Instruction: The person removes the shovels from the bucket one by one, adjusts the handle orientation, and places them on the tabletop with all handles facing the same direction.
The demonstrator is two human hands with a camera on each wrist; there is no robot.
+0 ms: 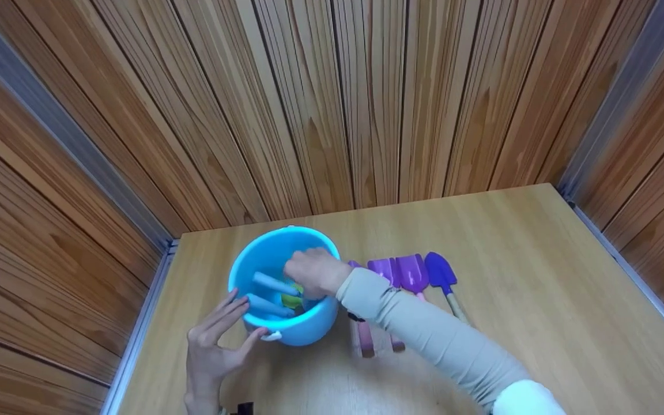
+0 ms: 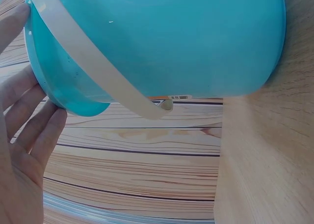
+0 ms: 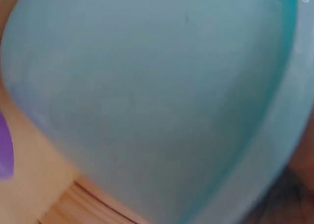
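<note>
A light blue bucket [image 1: 309,331] with a white handle [image 2: 93,62] stands on the table. My left hand [image 1: 214,349] is at its near left rim, fingers mostly straight and spread, fingertips touching the rim. My right hand [image 1: 316,271] reaches inside the bucket with bent fingers; its fingertips and anything in them are hidden. Two light blue handles [image 1: 274,283] lean inside, beside a yellow-green piece [image 1: 291,297]. In the right wrist view the bucket's wall [image 3: 137,96] fills most of the picture.
Right of the bucket lie purple toy shovels [image 1: 411,272], partly hidden by the right sleeve [image 1: 424,328], and a dark blue trowel [image 1: 440,271] with a wooden handle. Wood-panelled walls [image 1: 332,115] enclose the table [image 1: 516,242] at the back and sides.
</note>
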